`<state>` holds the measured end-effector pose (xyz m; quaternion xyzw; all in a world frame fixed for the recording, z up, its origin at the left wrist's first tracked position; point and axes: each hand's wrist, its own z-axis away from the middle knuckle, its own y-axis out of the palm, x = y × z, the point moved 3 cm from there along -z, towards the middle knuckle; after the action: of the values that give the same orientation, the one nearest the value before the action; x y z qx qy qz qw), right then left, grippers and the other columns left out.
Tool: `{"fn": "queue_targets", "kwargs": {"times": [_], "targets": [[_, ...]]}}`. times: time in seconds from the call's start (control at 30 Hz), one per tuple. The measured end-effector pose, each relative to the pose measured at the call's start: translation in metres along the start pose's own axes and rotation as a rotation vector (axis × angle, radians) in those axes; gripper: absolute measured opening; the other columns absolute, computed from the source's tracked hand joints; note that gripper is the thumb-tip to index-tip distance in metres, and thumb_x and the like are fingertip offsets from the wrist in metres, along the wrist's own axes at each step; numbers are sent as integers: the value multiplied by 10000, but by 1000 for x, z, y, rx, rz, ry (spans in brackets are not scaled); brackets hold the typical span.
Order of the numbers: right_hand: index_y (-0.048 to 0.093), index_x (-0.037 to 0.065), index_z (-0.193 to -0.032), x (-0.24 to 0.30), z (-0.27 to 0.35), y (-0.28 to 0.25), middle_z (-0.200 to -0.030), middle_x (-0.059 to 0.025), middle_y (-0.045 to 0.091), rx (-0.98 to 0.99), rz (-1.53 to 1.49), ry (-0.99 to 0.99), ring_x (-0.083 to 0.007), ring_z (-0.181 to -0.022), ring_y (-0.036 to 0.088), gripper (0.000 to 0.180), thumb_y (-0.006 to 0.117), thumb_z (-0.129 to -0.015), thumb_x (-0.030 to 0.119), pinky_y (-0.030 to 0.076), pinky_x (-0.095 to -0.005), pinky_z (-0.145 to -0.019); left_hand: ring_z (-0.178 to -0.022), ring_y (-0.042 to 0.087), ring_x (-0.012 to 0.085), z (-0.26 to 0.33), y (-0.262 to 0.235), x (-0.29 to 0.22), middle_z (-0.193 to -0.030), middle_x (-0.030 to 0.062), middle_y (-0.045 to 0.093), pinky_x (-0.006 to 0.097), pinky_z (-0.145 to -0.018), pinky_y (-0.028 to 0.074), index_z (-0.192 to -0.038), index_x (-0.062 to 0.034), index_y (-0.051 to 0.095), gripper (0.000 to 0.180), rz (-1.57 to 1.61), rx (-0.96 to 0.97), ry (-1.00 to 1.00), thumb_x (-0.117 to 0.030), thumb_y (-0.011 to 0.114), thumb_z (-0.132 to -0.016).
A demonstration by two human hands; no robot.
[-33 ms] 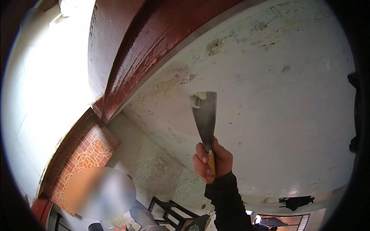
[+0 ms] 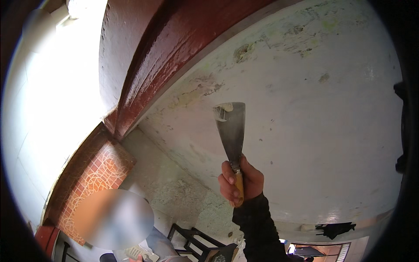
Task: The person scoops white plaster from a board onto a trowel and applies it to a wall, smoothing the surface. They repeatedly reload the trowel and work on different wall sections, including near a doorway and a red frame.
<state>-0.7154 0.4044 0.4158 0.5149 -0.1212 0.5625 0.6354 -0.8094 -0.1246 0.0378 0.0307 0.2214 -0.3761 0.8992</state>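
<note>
My right hand (image 2: 242, 181) is closed round the yellow wooden handle of a putty knife (image 2: 232, 131), blade pointing up. Pale putty clings to the blade's upper left corner. Behind the blade stretches a whitish wall (image 2: 323, 144) with rough, stained and flaking patches (image 2: 198, 89) toward the upper left; I cannot tell whether the blade touches it. At the lower edge, fingertips, seemingly of my left hand (image 2: 139, 258), rest on a pale slotted thing (image 2: 136, 251). Most of that hand is out of the picture.
A dark red glossy beam (image 2: 161, 65) borders the wall, beside a very bright opening. Lower left are an orange patterned tiled panel (image 2: 102, 172) and a blurred oval area with blue denim (image 2: 159, 240) beside it. A black frame (image 2: 192, 238) stands below. Dark cloth (image 2: 336, 229) lies lower right.
The putty knife's blade has shifted very slightly up and to the left. Nothing else has visibly changed.
</note>
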Motion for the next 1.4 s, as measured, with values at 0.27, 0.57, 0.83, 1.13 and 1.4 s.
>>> {"fn": "queue_targets", "kwargs": {"times": [0.27, 0.57, 0.83, 1.13, 1.4], "targets": [[436, 11, -1078, 34, -12, 2, -700, -77, 526, 50, 107, -24, -154, -429, 471, 387, 420, -971, 382, 395, -284, -341, -957, 597, 205, 35, 32, -49, -1088, 99, 631, 335, -861, 479, -1099, 41, 604, 305, 133, -47, -64, 6, 613, -796], [501, -24, -1250, 67, -1, 0, -761, -68, 551, -216, 907, -419, -132, -577, 505, 406, 491, -966, 265, 451, -291, -526, -995, 587, 215, 34, 47, -54, -1127, 112, 628, 334, -909, 456, -1159, 46, 580, 357, -54, 21, 37, 4, 613, -807], [534, 137, -1309, 82, -37, 9, -899, -93, 515, -444, 2154, -1204, -210, -735, 522, 542, 676, -801, 16, 477, -321, -620, -1012, 581, 221, 34, 47, -52, -1130, 117, 627, 333, -910, 454, -1165, 46, 576, 368, -141, 9, 22, 4, 618, -802], [556, 155, -1272, 101, -65, 9, -913, -97, 498, -591, 2332, -1238, -248, -790, 529, 503, 665, -795, 34, 480, -363, -652, -982, 589, 216, 41, 47, -67, -1117, 112, 631, 328, -897, 456, -1153, 45, 587, 349, 27, 15, -5, -15, 637, -813], [559, 161, -1267, 106, -75, 13, -903, -95, 497, -567, 2357, -1294, -254, -804, 534, 529, 669, -770, 18, 482, -368, -657, -984, 585, 204, 45, 50, -81, -1103, 103, 636, 324, -899, 452, -1144, 37, 599, 337, 108, 29, 26, 5, 624, -809]]}}
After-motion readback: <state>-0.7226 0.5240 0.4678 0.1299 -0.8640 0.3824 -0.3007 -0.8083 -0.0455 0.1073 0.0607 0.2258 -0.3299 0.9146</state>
